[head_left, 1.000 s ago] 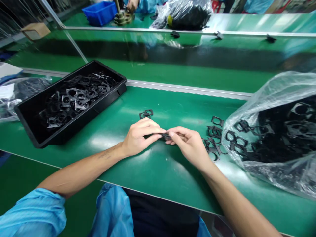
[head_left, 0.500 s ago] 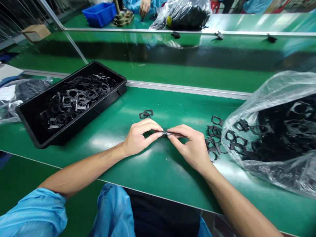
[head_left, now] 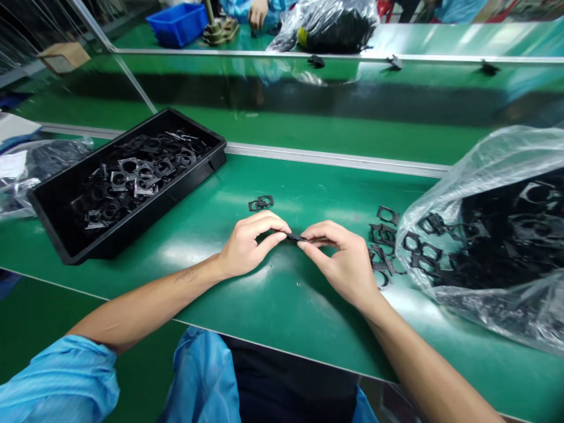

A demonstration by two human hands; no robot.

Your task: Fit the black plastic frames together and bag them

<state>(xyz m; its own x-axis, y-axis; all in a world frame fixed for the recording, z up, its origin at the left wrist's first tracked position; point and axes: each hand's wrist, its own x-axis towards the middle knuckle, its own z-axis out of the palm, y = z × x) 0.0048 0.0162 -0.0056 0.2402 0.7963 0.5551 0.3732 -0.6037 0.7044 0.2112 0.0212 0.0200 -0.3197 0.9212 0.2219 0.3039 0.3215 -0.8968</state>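
My left hand point(head_left: 249, 244) and my right hand point(head_left: 343, 261) meet over the green table point(head_left: 273, 299), both pinching one small black plastic frame part point(head_left: 294, 238) between thumbs and forefingers. Most of that part is hidden by my fingers. A pair of joined black frame parts point(head_left: 261, 203) lies just beyond my left hand. Several loose black frame parts point(head_left: 382, 241) are scattered to the right of my right hand, spilling from a clear plastic bag point(head_left: 493, 235) full of the same parts.
A black tray point(head_left: 57, 205) holding several frame parts sits at the left. A metal rail point(head_left: 335, 158) borders a conveyor belt behind. Beyond it are a blue bin point(head_left: 178, 23), a dark plastic bag point(head_left: 335, 23) and another person's hand point(head_left: 258, 12).
My right-hand fingers shifted from curled over the part to a pinch at its end. Both hands stayed in place. The other person's hand at the back moved slightly.
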